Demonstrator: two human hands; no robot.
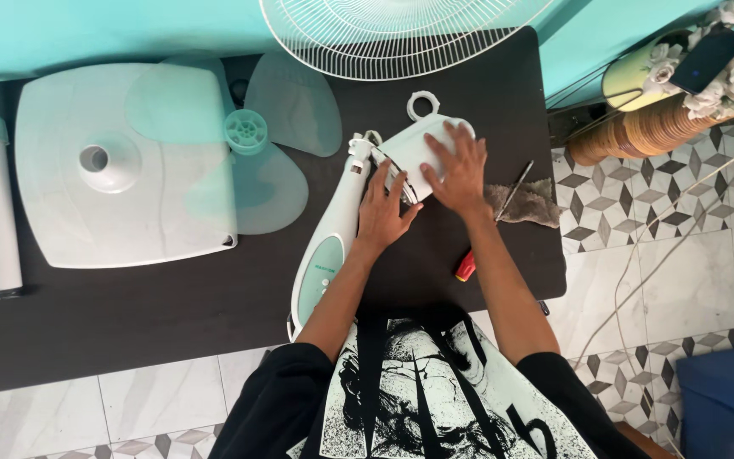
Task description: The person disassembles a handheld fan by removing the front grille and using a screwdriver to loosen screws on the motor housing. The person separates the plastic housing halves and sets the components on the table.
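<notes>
Black short-sleeve tee w/ b&w graphic print on front, bare forearms, bare hands [388, 212], no rings or watch.

The fan motor housing [418, 149] is set on the table [172, 323]. The fan base [121, 166] is placed to its left, the rag [530, 204] to its right.

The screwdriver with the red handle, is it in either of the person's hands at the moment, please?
No, the screwdriver lies on the dark table beside the right forearm, while both the left hand and right hand rest on the white fan housing.
</notes>
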